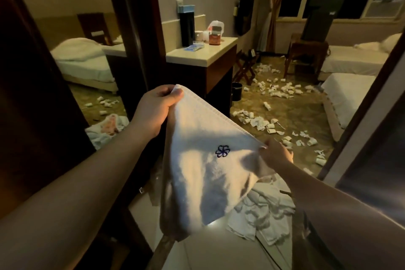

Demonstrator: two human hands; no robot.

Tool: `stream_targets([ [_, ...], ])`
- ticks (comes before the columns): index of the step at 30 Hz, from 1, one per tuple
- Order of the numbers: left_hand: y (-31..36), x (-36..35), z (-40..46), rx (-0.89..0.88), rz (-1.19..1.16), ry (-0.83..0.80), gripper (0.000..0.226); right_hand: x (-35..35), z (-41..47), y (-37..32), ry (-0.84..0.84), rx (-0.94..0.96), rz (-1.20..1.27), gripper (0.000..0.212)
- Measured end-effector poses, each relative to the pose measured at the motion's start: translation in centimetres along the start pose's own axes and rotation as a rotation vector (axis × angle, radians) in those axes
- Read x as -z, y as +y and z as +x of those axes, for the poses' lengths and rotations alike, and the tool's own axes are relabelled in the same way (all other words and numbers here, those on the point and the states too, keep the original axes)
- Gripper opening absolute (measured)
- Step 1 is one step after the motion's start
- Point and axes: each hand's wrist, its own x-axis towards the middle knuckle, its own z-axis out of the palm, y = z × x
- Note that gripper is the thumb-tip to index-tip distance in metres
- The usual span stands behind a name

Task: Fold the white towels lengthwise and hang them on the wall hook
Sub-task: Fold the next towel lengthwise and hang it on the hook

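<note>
The left hand [153, 109] has its fingers curled round one top corner of the white towel [203, 160]; the right hand [276, 153] pinches the other, cloth hanging between

The white towel [203, 160] is thick terry cloth, matt and a little rough, with a flat woven band along its upper edge and a dark blue stitched emblem [222, 151]. The crumpled towels [263, 215] on the floor are the same soft, matt cloth. The floor tiles [197, 252] under them are smooth and glossy and give back the light. The counter [203, 55] has a smooth, pale top with a soft shine, on a body of dark wood. The door frame [131, 28] is dark polished wood. The carpet [295, 112] looks matt and patterned, and the scraps [282, 92] on it look like white paper.
</note>
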Motion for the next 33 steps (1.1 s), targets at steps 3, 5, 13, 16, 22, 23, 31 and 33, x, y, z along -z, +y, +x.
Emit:
stream_targets([
  [3,1.3,3.2,-3.5,-0.014,0.041,0.087,0.010,-0.3,-1.8,-1.3,-0.054,-0.004,0.105,0.015],
  [5,1.8,4.9,-5.8,-0.023,0.093,0.160,0.010,-0.3,-2.9,-2.3,-0.113,0.040,0.153,0.017],
  [13,2.8,10.6,-16.9,0.042,0.304,0.482,0.031,-2.2,-8.8,-5.9,-0.200,0.210,0.306,0.025],
  [16,3.4,12.2,-21.4,0.041,0.408,0.546,0.031,-2.5,-11.8,-7.2,-0.276,0.282,0.325,0.028],
  [22,5.6,15.9,-29.2,0.058,0.421,0.635,0.022,-1.7,-18.4,-10.6,-0.523,0.324,0.472,0.026],
  [23,5.9,16.3,-30.2,0.060,0.420,0.661,0.022,-1.4,-19.8,-11.3,-0.571,0.334,0.524,0.026],
  [31,7.4,18.6,-38.5,0.095,0.289,0.725,0.023,1.5,-34.1,-17.0,-0.921,0.409,0.840,0.027],
  [33,7.6,19.5,-40.8,0.101,0.245,0.740,0.018,2.1,-38.1,-18.2,-0.930,0.498,0.833,0.031],
])
